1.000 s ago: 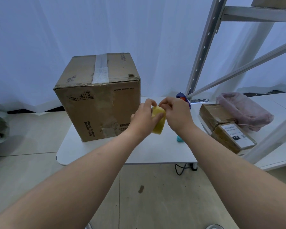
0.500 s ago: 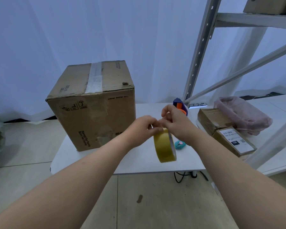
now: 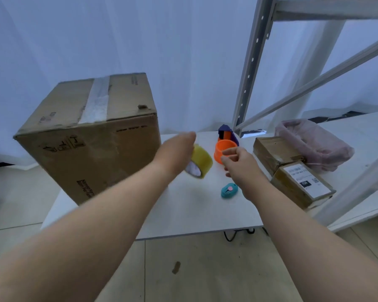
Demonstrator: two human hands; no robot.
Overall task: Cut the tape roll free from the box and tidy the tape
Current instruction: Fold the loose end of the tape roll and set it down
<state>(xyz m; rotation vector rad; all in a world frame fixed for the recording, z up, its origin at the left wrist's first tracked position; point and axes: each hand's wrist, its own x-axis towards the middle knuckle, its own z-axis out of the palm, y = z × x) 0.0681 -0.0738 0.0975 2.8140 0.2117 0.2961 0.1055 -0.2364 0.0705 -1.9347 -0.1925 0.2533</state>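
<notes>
The large cardboard box (image 3: 90, 136) is showing handling symbols and black print on its front face, too blurred to read. The small parcel (image 3: 301, 185) is carrying a white shipping label (image 3: 304, 178) whose lines are staying illegible.

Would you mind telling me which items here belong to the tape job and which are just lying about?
Job: tape roll in left hand; big cardboard box; teal cutter; orange dispenser.
Lying about: two parcels; pink bag; shelf frame.
</notes>
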